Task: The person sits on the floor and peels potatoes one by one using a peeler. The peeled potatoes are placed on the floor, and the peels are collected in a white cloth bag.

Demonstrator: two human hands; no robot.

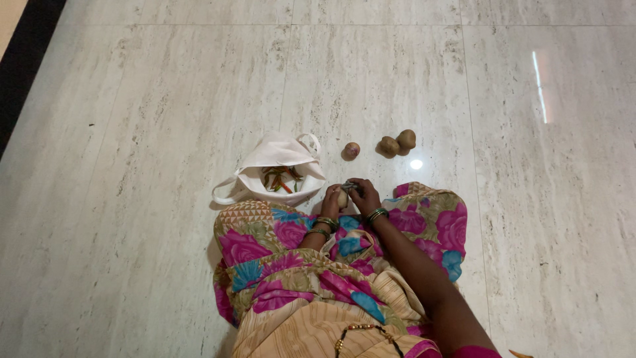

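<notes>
My left hand point(330, 200) grips a pale potato point(342, 198) above my lap; my right hand point(364, 195) closes on a small tool point(349, 187), mostly hidden. Bag point(281, 154) contents are indistinct. Three potatoes point(389, 146) lie beyond on the floor point(132, 132).

A small, pale, roundish potato point(342, 198) sits just below the centre of the frame, cupped in the left hand point(331, 201), fingers curled around it, only its top showing. A small grey peeler point(349, 187) rests against the potato's upper edge, gripped by the right hand point(365, 197), whose fingers cover most of it; its shape is hard to make out.
</notes>
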